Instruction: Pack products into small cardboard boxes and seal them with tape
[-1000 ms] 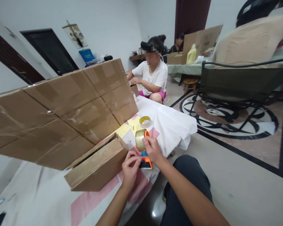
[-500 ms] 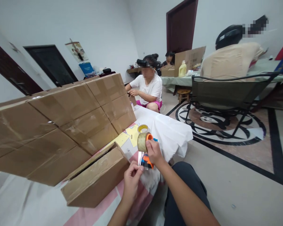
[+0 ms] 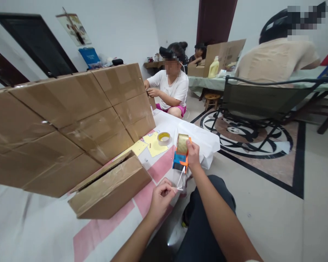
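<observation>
My right hand (image 3: 193, 153) is closed round an orange and blue tape dispenser (image 3: 180, 159) with a roll of clear packing tape (image 3: 182, 144) on it. From the dispenser a strip of tape (image 3: 181, 179) stretches down to my left hand (image 3: 164, 196), which pinches its free end between thumb and fingers. Left of my hands, a brown cardboard box (image 3: 111, 189) lies on the covered table, a dark gap running along its top. A spare roll of tape (image 3: 164, 138) rests on the cover beyond the box.
Stacked taped cartons (image 3: 79, 116) form a wall at the left. A person in a white shirt (image 3: 172, 85) squats past the table's far end. On the right, someone sits in a dark folding chair (image 3: 264, 98) at another table with a yellow bottle (image 3: 214, 67).
The dispenser has moved right and turned, so its blue body shows. My left hand has shifted right and the tape strip is drawn out longer. The view has turned slightly.
</observation>
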### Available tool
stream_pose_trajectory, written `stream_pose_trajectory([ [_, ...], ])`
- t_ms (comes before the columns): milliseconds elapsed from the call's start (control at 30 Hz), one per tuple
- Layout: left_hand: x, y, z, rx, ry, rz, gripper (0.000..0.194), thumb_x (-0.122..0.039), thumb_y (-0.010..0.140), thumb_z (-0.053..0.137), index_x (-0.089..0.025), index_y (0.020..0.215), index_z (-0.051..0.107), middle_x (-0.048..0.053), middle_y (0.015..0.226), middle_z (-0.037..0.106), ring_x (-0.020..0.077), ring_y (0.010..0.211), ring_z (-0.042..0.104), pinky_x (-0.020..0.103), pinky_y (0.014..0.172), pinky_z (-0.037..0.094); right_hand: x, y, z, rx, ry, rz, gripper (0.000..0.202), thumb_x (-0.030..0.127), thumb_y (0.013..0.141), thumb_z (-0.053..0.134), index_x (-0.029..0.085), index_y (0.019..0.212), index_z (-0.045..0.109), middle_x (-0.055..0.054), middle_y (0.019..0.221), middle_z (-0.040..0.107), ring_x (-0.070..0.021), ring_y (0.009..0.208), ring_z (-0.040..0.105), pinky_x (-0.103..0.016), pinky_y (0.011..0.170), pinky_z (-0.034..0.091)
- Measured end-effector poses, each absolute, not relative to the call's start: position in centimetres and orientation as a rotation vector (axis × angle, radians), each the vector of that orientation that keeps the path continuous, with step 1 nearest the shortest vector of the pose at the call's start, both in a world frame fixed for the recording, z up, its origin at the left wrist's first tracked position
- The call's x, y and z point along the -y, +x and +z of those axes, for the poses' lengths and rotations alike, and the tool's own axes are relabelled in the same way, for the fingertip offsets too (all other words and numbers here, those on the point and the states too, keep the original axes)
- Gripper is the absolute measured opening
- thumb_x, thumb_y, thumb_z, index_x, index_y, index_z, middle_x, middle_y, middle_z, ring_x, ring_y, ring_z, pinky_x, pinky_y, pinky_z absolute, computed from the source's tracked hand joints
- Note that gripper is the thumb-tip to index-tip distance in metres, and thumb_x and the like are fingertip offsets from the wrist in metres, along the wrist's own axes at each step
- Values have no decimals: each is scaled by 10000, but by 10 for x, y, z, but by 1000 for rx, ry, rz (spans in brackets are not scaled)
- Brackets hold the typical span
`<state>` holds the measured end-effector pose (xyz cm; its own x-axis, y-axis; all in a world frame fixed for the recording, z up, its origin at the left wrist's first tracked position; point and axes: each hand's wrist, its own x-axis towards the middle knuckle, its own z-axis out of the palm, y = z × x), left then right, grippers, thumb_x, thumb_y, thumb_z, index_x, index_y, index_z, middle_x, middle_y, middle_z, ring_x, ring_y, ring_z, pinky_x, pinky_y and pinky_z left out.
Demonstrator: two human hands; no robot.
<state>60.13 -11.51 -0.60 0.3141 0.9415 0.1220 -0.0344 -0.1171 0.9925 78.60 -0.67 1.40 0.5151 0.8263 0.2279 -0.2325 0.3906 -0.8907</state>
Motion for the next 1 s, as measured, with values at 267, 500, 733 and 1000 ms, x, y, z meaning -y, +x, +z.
stream_pose_trajectory([
  [267, 115, 602, -5, -946, 1539, 1096, 346, -444, 803, 741, -176, 603, 649, 18, 736, 520, 140, 687, 507, 269, 642, 365, 14, 789, 18, 816, -921, 792, 234, 419, 790, 539, 221, 698, 457, 40, 626, 405, -123, 571, 382, -249, 535, 386],
  [500, 113, 600, -7, -999, 1489, 1200, 311, -465, 792, 749, -188, 663, 693, 31, 770, 532, 163, 741, 518, 274, 656, 389, 15, 787, 28, 873, -932, 672, 235, 424, 839, 482, 231, 720, 417, 32, 649, 385, -132, 586, 392, -257, 548, 408],
  [733, 108, 597, -11, -1057, 1461, 1287, 372, -444, 810, 733, -193, 595, 561, 8, 737, 498, 155, 724, 487, 278, 662, 375, 17, 779, 34, 862, -910, 673, 392, 525, 846, 625, 211, 683, 457, 41, 606, 409, -100, 532, 376, -237, 507, 368],
  [1000, 108, 597, -9, -1096, 1483, 1291, 382, -428, 809, 727, -194, 581, 529, 7, 732, 493, 153, 716, 482, 280, 658, 373, 15, 778, 34, 851, -899, 726, 336, 482, 851, 623, 191, 735, 503, 36, 626, 459, -102, 563, 423, -233, 521, 375],
])
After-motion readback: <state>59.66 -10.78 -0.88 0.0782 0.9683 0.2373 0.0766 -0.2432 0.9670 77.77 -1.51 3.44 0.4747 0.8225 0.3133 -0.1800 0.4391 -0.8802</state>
